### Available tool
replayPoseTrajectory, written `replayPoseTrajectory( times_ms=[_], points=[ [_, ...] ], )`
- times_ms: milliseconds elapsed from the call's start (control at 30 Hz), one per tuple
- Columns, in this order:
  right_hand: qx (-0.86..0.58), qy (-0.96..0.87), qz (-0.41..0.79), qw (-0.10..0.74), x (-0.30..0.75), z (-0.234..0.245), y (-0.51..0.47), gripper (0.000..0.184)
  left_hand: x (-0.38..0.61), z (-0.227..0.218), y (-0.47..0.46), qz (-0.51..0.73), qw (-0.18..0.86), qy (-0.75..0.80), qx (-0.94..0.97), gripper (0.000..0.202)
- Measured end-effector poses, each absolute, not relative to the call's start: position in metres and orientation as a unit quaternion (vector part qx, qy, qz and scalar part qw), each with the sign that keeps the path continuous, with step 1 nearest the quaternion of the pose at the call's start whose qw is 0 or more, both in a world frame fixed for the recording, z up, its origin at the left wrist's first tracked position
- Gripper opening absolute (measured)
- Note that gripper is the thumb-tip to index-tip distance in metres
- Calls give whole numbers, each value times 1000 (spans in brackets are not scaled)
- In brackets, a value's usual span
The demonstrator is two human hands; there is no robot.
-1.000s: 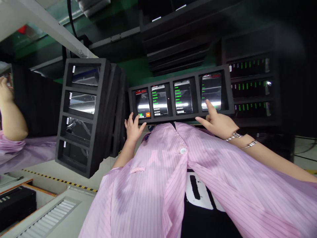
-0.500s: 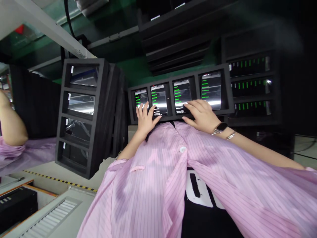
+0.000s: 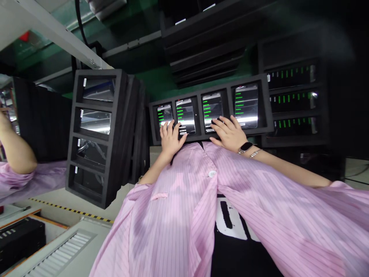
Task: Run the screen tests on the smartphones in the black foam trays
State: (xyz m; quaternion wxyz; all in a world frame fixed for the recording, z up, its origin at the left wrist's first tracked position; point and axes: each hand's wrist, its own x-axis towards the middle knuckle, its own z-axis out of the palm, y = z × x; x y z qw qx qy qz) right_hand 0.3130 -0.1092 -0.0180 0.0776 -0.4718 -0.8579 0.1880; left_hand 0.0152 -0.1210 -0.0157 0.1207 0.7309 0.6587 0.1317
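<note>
In front of me lies a black foam tray (image 3: pixel 198 115) whose compartments hold several smartphones with lit screens of green text. My left hand (image 3: pixel 171 139) rests with spread fingers over the near edge at the two left phones, the leftmost phone (image 3: pixel 164 112) and the second phone (image 3: pixel 184 111). Over the lower end of the third phone (image 3: pixel 211 105) is my right hand (image 3: pixel 229 132), its fingers apart and holding nothing. The fourth phone (image 3: pixel 246 105) sits just beyond that hand's fingertips. Whether the fingertips press on the screens I cannot tell.
A stack of black trays (image 3: pixel 111 154) with dark-screened phones stands tilted on the left. Another tray (image 3: pixel 319 96) with lit phones lies at the right. More stacked trays (image 3: pixel 206 65) are at the back. A co-worker's arm (image 3: pixel 17 144) shows at the far left.
My right hand has shifted slightly left, with its fingers spread wider. My left hand has hardly moved. The co-worker's arm has come a little further right.
</note>
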Motion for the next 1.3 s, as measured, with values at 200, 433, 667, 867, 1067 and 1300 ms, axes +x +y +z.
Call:
replayPoseTrajectory(
  times_ms=[200, 433, 667, 867, 1067, 1300],
  points=[
    [-482, -853, 187, 69, 308, -20, -105, 62, 16, -14, -117, 135, 137, 658, 728, 60],
    [-506, -835, 190, 106, 329, -14, -108, 64, -4, -8, -120, 179, 139, 665, 711, 61],
    [-598, -777, 162, 113, 376, -8, -125, 71, -57, -16, -142, 190, 144, 720, 652, 74],
    [-603, -772, 169, 107, 380, -4, -125, 68, -62, -20, -148, 165, 170, 717, 656, 69],
    [-616, -752, 184, 145, 378, 6, -112, 66, -61, -16, -144, 153, 172, 723, 651, 66],
    [-634, -719, 210, 194, 376, 18, -84, 69, -58, -14, -101, 143, 151, 764, 611, 64]
  ],
)
